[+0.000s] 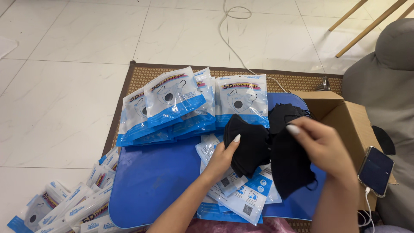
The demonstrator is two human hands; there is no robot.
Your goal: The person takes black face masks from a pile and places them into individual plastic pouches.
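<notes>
**A:** What were the hands doing over the blue tray?

**B:** The left hand was closed around a stack of black face masks, thumb on the front, fingers hidden behind it. The right hand pinched another bunch of black masks near its top edge, fingers curled narrow around the fabric. The two bunches touched each other above the tray's right half.

**A:** And what lay on the tray?

**B:** Empty-looking flat mask packets, white and blue, lay under the hands near the tray's front edge. A fanned pile of filled mask packets rested along the tray's far edge, and one more packet stood just beside it.

**A:** Anything off the tray?

**B:** A heap of packets lay on the tiled floor left of the tray. An open cardboard box stood against the tray's right side, with a phone on a cable just beyond the box. A woven mat showed under the tray's far edge.
</notes>
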